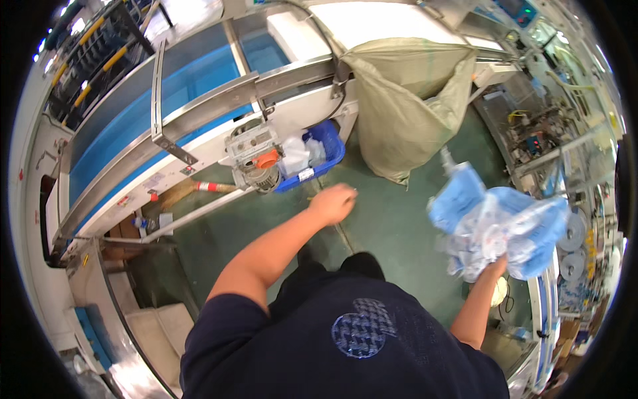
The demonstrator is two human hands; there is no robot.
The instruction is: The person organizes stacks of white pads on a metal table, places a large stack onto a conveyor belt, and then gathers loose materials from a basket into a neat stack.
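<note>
My right hand (496, 266) is closed round a bunch of crumpled plastic film (495, 229), clear and pale blue, which fans out above the fist on the right. Loose ends of the film spread up and to both sides, hiding part of my fingers. My left hand (332, 204) hovers over the floor near the middle with its fingers curled in. Whether anything small is inside that hand cannot be made out. A blue plastic basket (307, 174) with white and clear plastic pieces in it lies just beyond my left hand.
A large olive woven sack (415, 120) hangs with its mouth gaping from the conveyor frame (286, 78) ahead. The blue conveyor belt (193, 80) runs along the left, a motor (264, 163) under it. Machinery (531, 136) with film reels (573, 229) lines the right. The floor (399, 219) is green.
</note>
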